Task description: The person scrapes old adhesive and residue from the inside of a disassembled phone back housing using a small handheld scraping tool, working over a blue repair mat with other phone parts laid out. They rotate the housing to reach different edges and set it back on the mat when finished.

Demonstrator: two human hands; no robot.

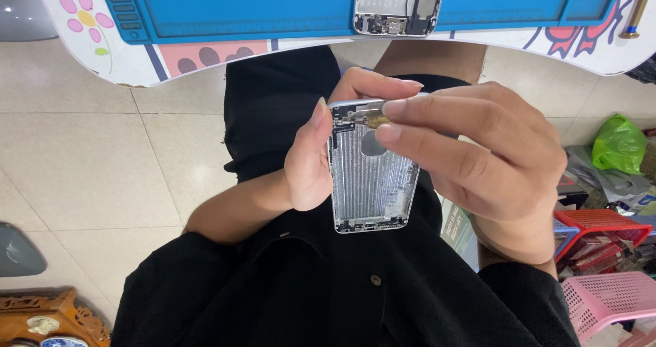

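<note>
Left hand (311, 162) clamps the silver phone rear housing (372, 183); right hand (478, 162) pinches a brass-tipped screwdriver (372, 119), which could slip and scratch it.

Black buttoned shirt (328, 285) with long sleeves pushed up the forearms.

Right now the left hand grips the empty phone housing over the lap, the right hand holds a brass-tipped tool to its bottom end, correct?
Not quite: the head view shows the right hand holding the brass-tipped tool to the top end of the phone housing. The left hand does grip it.
</note>
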